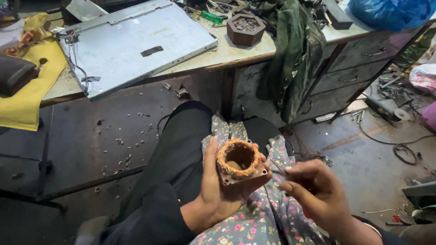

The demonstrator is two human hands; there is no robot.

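Observation:
My left hand (220, 188) grips a small motor stator (240, 160), a squarish metal block with a ring of orange-brown copper winding around a hollow middle, held over my lap. My right hand (313, 189) is just to its right, fingers pinched on a thin wire (277, 170) that runs from the winding. Both hands hover above a floral cloth (262, 228) spread across my dark trousers.
A worn desk (234, 50) ahead carries a flat grey metal panel (136, 40), a similar hexagonal stator (245, 29), a green screwdriver (208, 16), a green garment (293, 45) and a blue bag (394, 2). Yellow cloth (25, 91) hangs left. Cables and screws litter the floor.

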